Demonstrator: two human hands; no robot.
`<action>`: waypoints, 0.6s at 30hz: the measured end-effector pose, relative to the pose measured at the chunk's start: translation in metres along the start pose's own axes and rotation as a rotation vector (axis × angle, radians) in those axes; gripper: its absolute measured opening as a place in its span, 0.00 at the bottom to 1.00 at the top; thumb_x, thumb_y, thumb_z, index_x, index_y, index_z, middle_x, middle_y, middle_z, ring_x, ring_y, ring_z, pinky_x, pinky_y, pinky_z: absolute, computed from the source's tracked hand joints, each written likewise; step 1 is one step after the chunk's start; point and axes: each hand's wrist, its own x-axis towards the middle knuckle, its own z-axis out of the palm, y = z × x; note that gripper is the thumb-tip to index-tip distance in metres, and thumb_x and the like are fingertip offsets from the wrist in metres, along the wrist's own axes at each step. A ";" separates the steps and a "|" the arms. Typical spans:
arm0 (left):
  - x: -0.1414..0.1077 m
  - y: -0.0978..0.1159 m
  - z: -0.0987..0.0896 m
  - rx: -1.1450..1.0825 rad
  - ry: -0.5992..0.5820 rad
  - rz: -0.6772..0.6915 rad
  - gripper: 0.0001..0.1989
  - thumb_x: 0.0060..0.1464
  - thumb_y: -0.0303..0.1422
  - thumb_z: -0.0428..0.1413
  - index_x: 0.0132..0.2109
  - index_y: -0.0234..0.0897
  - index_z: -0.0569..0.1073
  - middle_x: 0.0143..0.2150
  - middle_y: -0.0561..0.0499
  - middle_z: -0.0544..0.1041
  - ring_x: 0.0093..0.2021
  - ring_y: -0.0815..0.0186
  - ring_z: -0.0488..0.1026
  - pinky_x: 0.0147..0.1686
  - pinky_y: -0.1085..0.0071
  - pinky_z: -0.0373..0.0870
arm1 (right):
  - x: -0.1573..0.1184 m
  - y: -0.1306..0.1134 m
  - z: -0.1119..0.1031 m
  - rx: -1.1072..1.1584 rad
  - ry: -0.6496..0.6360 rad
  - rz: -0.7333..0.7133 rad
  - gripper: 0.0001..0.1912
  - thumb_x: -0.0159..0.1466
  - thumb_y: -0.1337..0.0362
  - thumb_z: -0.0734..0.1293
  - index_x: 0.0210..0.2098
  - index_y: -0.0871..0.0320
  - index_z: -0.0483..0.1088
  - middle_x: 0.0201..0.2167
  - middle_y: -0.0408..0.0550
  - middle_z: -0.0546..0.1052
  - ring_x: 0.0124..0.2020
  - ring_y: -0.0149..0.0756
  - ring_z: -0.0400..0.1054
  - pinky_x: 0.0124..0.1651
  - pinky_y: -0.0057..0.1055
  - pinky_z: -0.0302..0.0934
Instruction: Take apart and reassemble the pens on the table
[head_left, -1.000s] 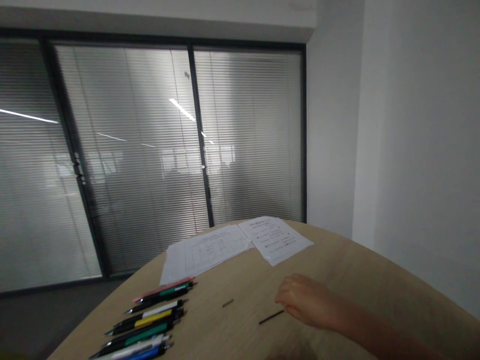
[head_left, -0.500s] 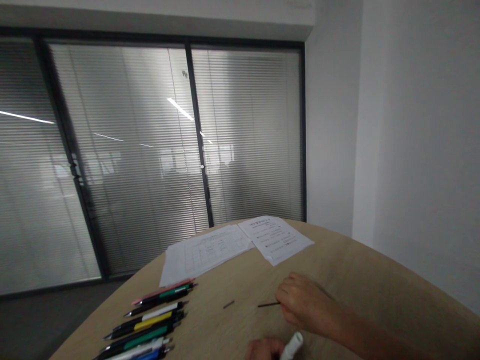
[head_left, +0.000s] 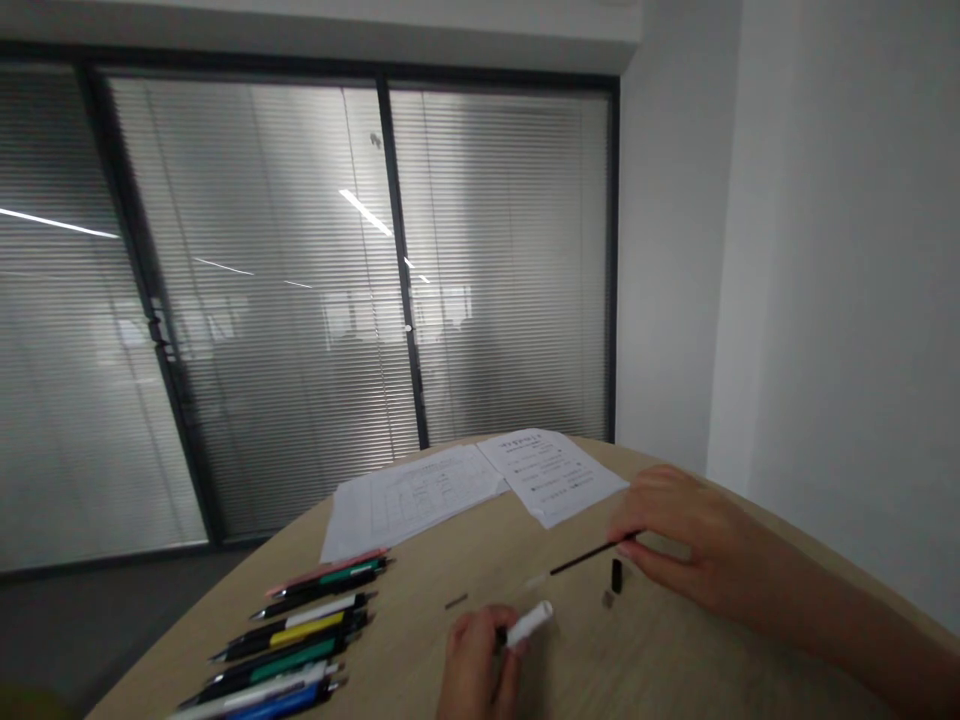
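Observation:
My left hand [head_left: 480, 655], low in the middle, has its fingers closed round a white pen barrel [head_left: 529, 624] with a dark part at its lower end. The barrel tilts up to the right. My right hand [head_left: 679, 535] pinches one end of a thin dark pen refill [head_left: 589, 557]; its pale, see-through tip points left, above the barrel and apart from it. Below the right fingertips a small black cylindrical piece [head_left: 616, 575] lies on the table, beside a small greyish bit [head_left: 607, 600] too blurred to name. A short dark spring-like piece [head_left: 456, 601] lies left of the left hand.
Several pens [head_left: 300, 635] with coloured barrels lie in a row at the left of the round wooden table [head_left: 390, 655]. Printed sheets [head_left: 551, 475] are spread along its far edge. Beyond stand a glass partition with blinds [head_left: 277, 330] and a white wall [head_left: 832, 300].
My right hand has moved up and right with the refill, uncovering the small black piece and greyish bit. My left hand has risen and moved left with the white barrel.

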 end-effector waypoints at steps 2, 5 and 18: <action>0.002 -0.004 0.002 -0.072 -0.014 -0.114 0.06 0.50 0.33 0.48 0.32 0.39 0.69 0.29 0.50 0.73 0.33 0.62 0.69 0.36 0.69 0.64 | -0.001 -0.003 -0.008 -0.063 -0.037 -0.059 0.09 0.60 0.70 0.58 0.28 0.55 0.69 0.24 0.42 0.74 0.30 0.34 0.67 0.38 0.34 0.59; 0.004 -0.008 0.005 -0.148 -0.058 -0.193 0.08 0.50 0.35 0.47 0.31 0.38 0.67 0.28 0.51 0.71 0.32 0.62 0.68 0.36 0.69 0.63 | 0.000 -0.006 -0.008 -0.160 -0.055 -0.104 0.12 0.61 0.70 0.57 0.27 0.56 0.69 0.23 0.43 0.73 0.29 0.34 0.66 0.38 0.35 0.58; 0.004 -0.007 0.006 -0.169 -0.130 -0.271 0.07 0.48 0.35 0.47 0.31 0.38 0.66 0.27 0.51 0.70 0.32 0.62 0.67 0.35 0.71 0.62 | 0.001 0.003 0.019 -0.323 0.053 -0.127 0.14 0.61 0.71 0.56 0.24 0.57 0.67 0.21 0.42 0.73 0.25 0.32 0.64 0.37 0.33 0.54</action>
